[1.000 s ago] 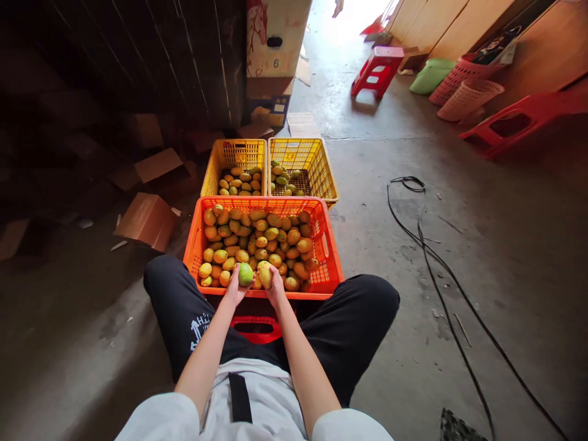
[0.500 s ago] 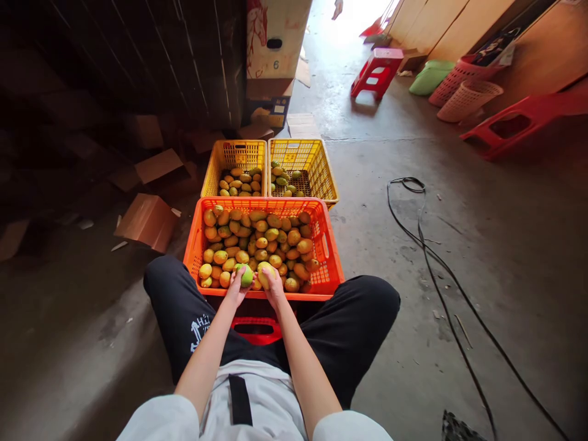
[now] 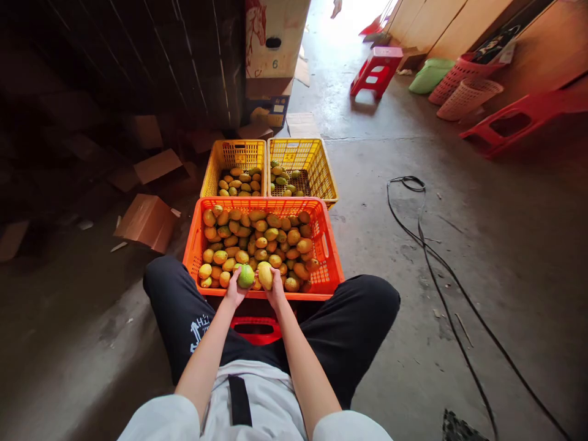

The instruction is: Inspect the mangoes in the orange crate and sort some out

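My left hand [image 3: 236, 290] is closed around a green mango [image 3: 246, 277], its fingers on the left side. In my right hand [image 3: 275, 290] is a yellow mango [image 3: 265, 275], gripped from its right side. The two fruits are side by side, a small gap between them, above the near edge of an orange crate [image 3: 331, 269]. Many orange-brown and greenish mangoes [image 3: 261, 242] fill that crate in a loose heap. Behind it stand a left yellow crate [image 3: 212, 165] and a right yellow crate [image 3: 325, 165], each with a smaller number of mangoes.
Below the orange crate, a red plastic handle [image 3: 257, 331] shows between my knees. Cardboard boxes [image 3: 147, 222] lie at left. A black cable [image 3: 441, 260] runs along the floor at right. Farther back are a red stool [image 3: 377, 70] and pink baskets [image 3: 468, 98].
Both mangoes have been turned slightly in my hands, so more of their surfaces shows. The crates and their contents look the same.
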The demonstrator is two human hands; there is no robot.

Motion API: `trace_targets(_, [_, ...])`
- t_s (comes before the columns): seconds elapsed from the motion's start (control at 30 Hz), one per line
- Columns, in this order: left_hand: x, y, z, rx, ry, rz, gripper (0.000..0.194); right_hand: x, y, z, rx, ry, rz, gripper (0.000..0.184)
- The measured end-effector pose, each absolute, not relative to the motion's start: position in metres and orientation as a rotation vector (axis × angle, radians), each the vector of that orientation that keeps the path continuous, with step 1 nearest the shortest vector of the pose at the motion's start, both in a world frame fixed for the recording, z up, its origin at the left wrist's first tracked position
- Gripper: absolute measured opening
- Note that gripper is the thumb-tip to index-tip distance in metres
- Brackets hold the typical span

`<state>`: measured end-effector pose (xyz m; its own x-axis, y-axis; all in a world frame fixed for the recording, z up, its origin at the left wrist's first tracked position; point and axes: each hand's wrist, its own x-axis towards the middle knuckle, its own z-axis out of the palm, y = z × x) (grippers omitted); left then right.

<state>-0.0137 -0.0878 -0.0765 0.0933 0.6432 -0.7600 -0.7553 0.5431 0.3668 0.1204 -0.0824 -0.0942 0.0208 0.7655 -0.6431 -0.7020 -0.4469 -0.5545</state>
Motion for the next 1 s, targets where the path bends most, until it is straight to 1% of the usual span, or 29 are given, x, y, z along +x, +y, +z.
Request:
trace_targets(0.13, [-0.016,-0.087,-0.074,-0.150,1.038,1.028,0.039,0.123,-0.082,-0.094,-1.172,-0.075,1.696,0.035])
trace_targets(0.3, [-0.016,-0.086,-0.074,-0.179,1.024,0.997,0.041,0.123,-0.083,-0.096,-1.154,-0.044,1.707,0.039])
trace_targets(0.4, [-0.016,-0.084,-0.071,-0.223,1.034,0.989,0.043,0.121,-0.083,-0.098,-1.140,-0.041,1.644,0.039])
trace_targets(0.57, [-0.016,-0.083,-0.066,-0.263,1.089,1.043,0.038,0.116,-0.084,-0.101,-1.167,-0.062,1.501,0.039])
trace_targets(0.67, [-0.015,-0.084,-0.066,-0.257,1.127,1.091,0.032,0.114,-0.084,-0.103,-1.214,-0.129,1.497,0.043])
trace_targets(0.83, [-0.011,-0.086,-0.071,-0.164,1.143,1.130,0.040,0.114,-0.084,-0.103,-1.248,-0.168,1.497,0.053])
trace_targets(0.93, [-0.011,-0.088,-0.075,-0.100,1.128,1.112,0.037,0.114,-0.084,-0.100,-1.270,-0.134,1.476,0.051])
trace_targets(1.0, [-0.011,-0.089,-0.078,-0.085,1.109,1.108,0.032,0.114,-0.085,-0.098,-1.282,-0.126,1.494,0.045])
